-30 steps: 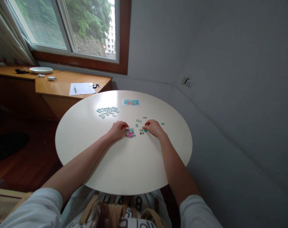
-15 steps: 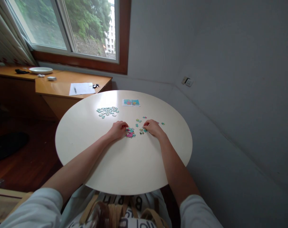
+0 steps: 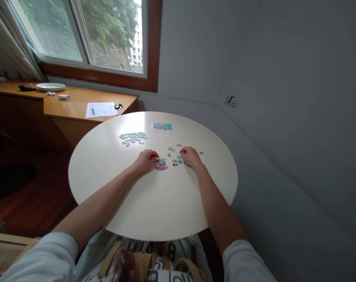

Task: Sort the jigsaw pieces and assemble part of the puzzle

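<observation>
A small joined section of jigsaw puzzle [image 3: 161, 164], pink and teal, lies on the white round table. My left hand [image 3: 147, 159] rests at its upper left edge, fingers curled and closed; whatever they may hold is hidden. To the right, my right hand [image 3: 190, 156] is over the table with its fingers bent together, and I cannot make out anything in them. Just below its fingertips are a teal puzzle piece [image 3: 179, 157] and a yellowish cluster of pieces [image 3: 175, 162]. More loose pieces [image 3: 171, 149] lie between and beyond my hands.
A pile of puzzle pieces [image 3: 133, 138] sits at the far left of the round table [image 3: 148, 211]. Beyond my hands lies a picture card [image 3: 162, 127]. A wooden desk [image 3: 78, 96] with paper [image 3: 101, 109], keys [image 3: 118, 106] and a white plate [image 3: 51, 87] adjoins the table.
My right hand has shifted slightly up and to the right, uncovering the teal puzzle piece beside the yellowish cluster. My left hand has stayed at the joined section.
</observation>
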Demonstrator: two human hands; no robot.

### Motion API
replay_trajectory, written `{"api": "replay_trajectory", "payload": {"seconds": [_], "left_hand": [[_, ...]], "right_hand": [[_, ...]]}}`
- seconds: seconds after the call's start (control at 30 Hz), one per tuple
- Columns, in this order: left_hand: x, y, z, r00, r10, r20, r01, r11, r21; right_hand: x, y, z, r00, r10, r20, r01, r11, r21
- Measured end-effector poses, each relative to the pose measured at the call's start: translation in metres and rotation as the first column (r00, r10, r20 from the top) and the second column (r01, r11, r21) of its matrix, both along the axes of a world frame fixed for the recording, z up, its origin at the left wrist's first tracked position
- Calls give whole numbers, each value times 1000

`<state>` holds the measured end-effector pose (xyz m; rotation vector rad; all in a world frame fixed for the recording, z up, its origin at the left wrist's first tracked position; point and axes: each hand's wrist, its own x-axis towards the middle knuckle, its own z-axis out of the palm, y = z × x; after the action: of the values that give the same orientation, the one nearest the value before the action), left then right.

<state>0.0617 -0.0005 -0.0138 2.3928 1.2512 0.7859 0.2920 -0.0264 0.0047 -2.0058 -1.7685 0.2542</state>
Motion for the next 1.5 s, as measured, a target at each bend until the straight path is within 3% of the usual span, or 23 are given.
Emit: {"api": "replay_trajectory", "payload": {"seconds": [0.17,0.43,1.5], "left_hand": [[0,1,-1,1000,0,-1,0,1000,10],[0,1,-2,1000,-7,7,7,1000,27],[0,1,-2,1000,-10,11,10,1000,22]], "right_hand": [[-17,-1,-2,994,102,-50,-99,993,61],[-34,-4,-6,968,248,43,-248,969,-23],[-33,-4,-4,981,194,30,-192,979,-66]]}}
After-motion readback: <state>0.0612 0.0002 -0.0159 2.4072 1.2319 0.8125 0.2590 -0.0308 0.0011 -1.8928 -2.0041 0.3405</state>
